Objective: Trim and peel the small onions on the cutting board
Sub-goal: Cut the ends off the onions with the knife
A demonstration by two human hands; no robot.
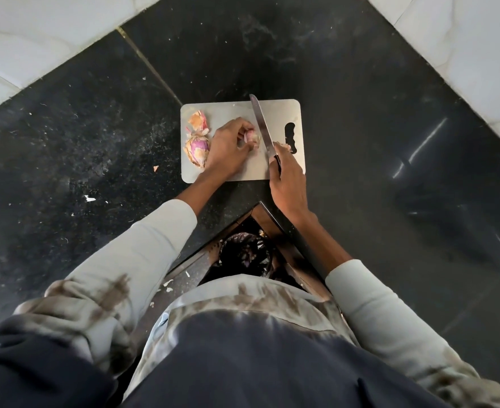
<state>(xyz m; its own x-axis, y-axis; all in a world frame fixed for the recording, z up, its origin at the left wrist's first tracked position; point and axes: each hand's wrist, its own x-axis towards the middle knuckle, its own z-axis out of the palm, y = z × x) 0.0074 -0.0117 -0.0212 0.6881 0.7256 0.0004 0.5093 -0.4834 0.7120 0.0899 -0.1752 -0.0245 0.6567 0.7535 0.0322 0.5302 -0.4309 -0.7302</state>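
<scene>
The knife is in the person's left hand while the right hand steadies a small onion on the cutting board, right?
Not quite: the hands are swapped. The head view shows the knife held in the right hand, while the left hand steadies the small onion on the cutting board.

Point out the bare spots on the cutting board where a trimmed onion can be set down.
Free: the far right corner of the cutting board, between the knife and the handle slot; also the near strip between the wrists. Crowded: the left edge, with peels and an unpeeled onion, and the middle, where the left hand holds an onion.
</scene>
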